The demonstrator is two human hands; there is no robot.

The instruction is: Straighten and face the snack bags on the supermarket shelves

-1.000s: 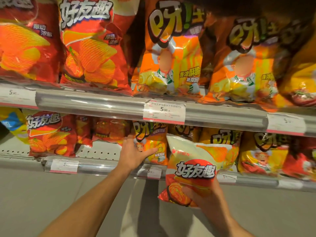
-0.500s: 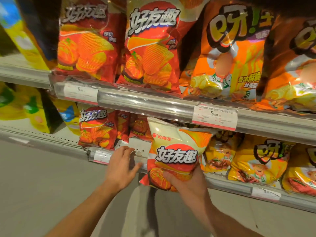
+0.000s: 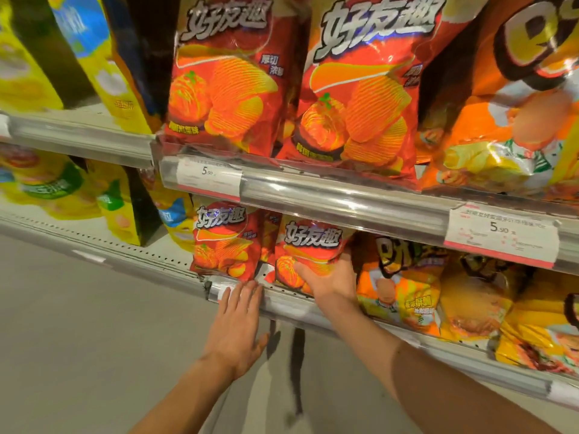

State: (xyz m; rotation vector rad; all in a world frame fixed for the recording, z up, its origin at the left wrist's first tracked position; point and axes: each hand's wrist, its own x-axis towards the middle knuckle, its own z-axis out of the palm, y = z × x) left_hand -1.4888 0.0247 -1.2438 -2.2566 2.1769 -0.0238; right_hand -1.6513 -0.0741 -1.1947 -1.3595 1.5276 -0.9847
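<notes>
A person faces snack bags on two supermarket shelves, the upper shelf [image 3: 344, 198] running across the middle of the view with its clear price rail, the lower shelf [image 3: 282, 305] slanting beneath it toward the right edge; on the upper shelf two big red bags [image 3: 225, 79] stand upright, faces forward, at its front edge, with orange bags [image 3: 507, 120] to their right and yellow bags [image 3: 25, 57] on the bay to the left; on the lower shelf a small red bag [image 3: 224, 239] stands upright at the front edge, and just to its right the held bag [image 3: 310, 245], also red, sits at that edge, facing out and tilted slightly; the right hand [image 3: 329, 277] grasps this bag at its lower right, fingers spread over the front and curled round its side, next to the orange bags that follow along the shelf; the left hand [image 3: 238, 324] is released, fingers straight and together, fingertips touching the lower shelf's rail below the small red bag, holding nothing; the bag looks light, air-filled and soft, its glossy film likely slippery and its chips easily crushed, so it is best taken gently by the sides or bottom corners and nudged square, not squeezed across the middle; two price tags [image 3: 501, 236] sit on the upper rail.
</notes>
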